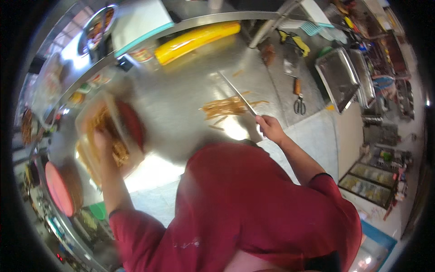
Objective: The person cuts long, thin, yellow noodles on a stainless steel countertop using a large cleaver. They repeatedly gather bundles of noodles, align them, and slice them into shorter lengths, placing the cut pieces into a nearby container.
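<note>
My right hand (270,127) grips the handle of a long-bladed knife (237,92), its blade lying over a loose pile of brown food strips (226,106) on the stainless steel table (163,88). At the left, my left hand (103,137) reaches into a blurred, pale container (117,112) with more brown strips (120,153) in it. Whether its fingers have hold of any strips cannot be told. A dark red round thing (131,122) stands right beside that container.
A yellow plastic-wrapped roll (197,40) lies along the table's far side. Scissors (299,103) lie to the right, near metal trays (338,76). A pink round lid or basin (58,188) is at the lower left. A metal shelf edge (217,17) runs above the table.
</note>
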`<state>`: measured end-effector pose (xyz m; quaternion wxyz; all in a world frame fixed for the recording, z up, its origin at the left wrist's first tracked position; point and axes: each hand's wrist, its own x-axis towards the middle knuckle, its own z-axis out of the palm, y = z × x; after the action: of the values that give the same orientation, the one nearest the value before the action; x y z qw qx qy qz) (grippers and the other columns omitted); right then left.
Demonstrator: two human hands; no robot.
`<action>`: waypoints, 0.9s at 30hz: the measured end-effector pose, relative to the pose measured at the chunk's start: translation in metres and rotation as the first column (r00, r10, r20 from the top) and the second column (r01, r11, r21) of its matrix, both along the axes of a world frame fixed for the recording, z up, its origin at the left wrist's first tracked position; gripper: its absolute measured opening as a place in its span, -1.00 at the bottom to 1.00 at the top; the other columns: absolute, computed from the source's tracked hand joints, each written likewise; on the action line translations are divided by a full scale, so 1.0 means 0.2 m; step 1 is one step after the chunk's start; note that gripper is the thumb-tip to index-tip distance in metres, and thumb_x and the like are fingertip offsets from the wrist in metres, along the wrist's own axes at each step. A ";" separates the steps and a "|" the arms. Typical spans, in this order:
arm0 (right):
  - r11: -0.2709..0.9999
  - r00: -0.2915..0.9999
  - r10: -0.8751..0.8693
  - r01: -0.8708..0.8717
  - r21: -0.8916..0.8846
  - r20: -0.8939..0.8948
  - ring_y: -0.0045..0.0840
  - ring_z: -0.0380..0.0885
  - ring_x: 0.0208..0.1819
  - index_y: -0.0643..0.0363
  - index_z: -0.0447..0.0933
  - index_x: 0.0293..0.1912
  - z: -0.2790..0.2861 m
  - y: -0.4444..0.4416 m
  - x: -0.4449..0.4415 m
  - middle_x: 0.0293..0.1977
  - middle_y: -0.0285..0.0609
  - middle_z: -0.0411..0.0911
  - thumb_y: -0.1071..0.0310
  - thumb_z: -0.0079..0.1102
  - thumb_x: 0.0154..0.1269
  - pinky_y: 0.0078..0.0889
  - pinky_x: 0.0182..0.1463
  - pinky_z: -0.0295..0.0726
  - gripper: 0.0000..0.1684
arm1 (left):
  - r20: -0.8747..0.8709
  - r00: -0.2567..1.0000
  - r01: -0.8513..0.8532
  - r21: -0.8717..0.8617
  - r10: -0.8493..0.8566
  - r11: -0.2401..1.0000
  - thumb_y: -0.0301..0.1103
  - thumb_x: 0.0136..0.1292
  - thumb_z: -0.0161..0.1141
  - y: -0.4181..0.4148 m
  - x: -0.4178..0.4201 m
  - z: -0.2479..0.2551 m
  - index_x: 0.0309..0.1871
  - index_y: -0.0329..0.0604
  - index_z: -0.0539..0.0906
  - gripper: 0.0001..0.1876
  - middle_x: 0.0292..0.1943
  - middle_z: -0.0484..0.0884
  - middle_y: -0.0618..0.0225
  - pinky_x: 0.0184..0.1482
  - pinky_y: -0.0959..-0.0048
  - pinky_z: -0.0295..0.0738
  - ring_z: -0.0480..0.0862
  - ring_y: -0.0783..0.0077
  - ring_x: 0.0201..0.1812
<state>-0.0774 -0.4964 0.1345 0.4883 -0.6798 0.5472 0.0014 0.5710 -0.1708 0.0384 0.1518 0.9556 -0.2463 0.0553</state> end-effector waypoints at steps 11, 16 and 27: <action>0.660 0.891 0.255 -0.444 -0.606 -0.374 -0.09 0.57 -0.05 0.15 0.58 -0.05 -0.37 -0.87 -0.10 -0.12 0.05 0.60 0.07 0.21 0.26 -0.06 0.01 0.55 -0.60 | 0.010 0.994 0.108 -0.060 -0.108 0.992 -0.26 0.31 0.14 -0.14 -0.53 0.34 0.18 -0.39 0.54 -0.55 0.12 0.57 -0.18 0.12 0.21 0.51 0.58 -0.06 0.13; 0.423 0.849 0.243 -0.527 -0.737 -0.469 -0.09 0.54 -0.06 0.13 0.57 0.01 -0.47 -0.94 0.00 -0.11 -0.02 0.58 0.27 0.21 0.17 -0.10 0.06 0.53 -0.61 | -0.071 0.997 0.011 -0.224 -0.028 0.975 -0.38 0.36 0.19 -0.17 -1.06 0.61 0.17 -0.39 0.53 -0.62 0.11 0.57 0.05 0.01 0.41 0.55 0.63 0.20 0.02; 0.698 0.668 0.508 -0.689 -0.194 -0.543 -0.21 0.46 0.17 0.04 0.61 -0.10 -0.44 -0.64 0.06 0.05 -0.11 0.52 0.12 0.35 0.08 -0.04 0.20 0.42 -0.61 | -0.471 0.814 0.100 -0.463 -0.340 0.881 -0.49 0.33 0.21 -0.30 -1.82 0.43 0.16 -0.20 0.53 -0.67 0.08 0.58 0.27 -0.08 0.50 0.57 0.62 0.45 -0.05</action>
<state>-0.0660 -0.6249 0.0472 0.1758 -0.8853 0.3730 0.2149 0.2072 -0.2306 0.1248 0.4206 0.8408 -0.2875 -0.1829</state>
